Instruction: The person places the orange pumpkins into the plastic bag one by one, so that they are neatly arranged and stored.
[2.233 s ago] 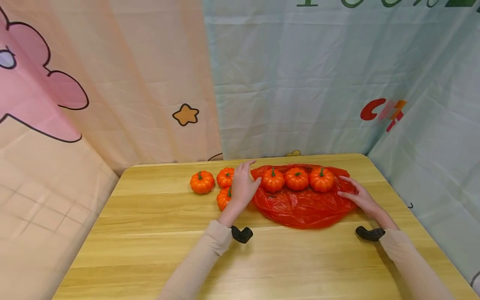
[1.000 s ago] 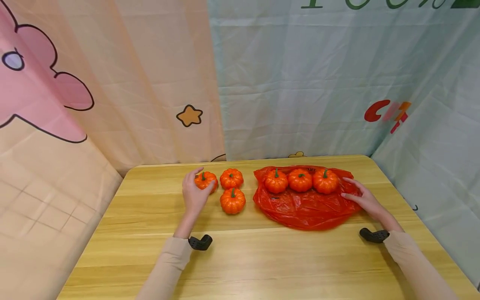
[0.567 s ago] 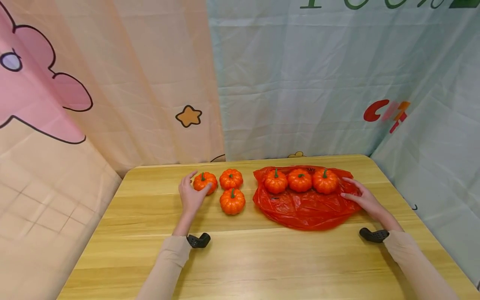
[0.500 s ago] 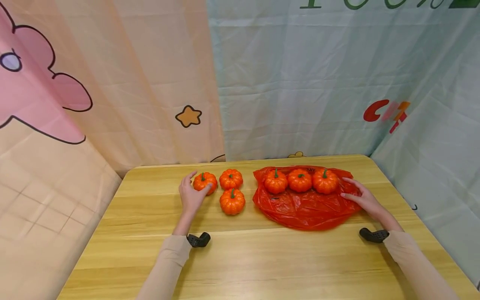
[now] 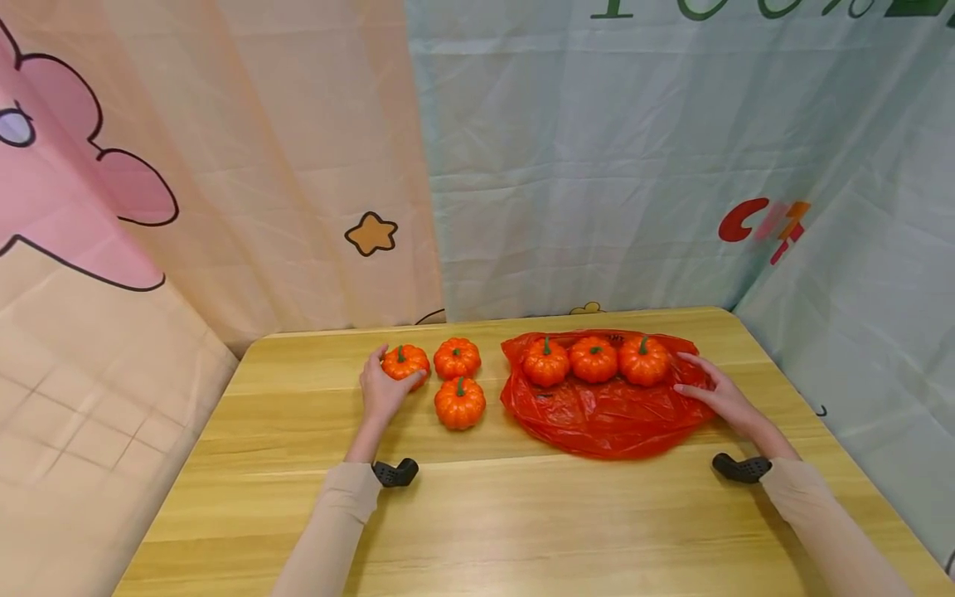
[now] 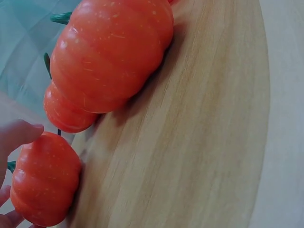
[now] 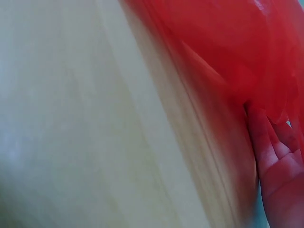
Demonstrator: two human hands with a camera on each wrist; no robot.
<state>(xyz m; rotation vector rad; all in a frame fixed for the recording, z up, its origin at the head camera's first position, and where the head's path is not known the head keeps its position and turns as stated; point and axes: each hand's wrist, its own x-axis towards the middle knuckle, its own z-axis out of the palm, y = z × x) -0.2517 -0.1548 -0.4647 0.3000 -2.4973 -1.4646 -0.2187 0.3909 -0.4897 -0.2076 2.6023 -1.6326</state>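
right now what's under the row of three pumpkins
The pumpkins sit on the red bag, which lies on the wooden table; the plastic beneath them is covered and can't be seen.

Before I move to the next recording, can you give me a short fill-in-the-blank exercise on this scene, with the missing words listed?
1. The left grip is at the ____ of the three pumpkins directly on the table.
2. The bag touched by the right grip is ____.
3. The row of pumpkins over that bag counts ____.
4. The pumpkins' stems are ____.

Missing words: leftmost; red; three; green.
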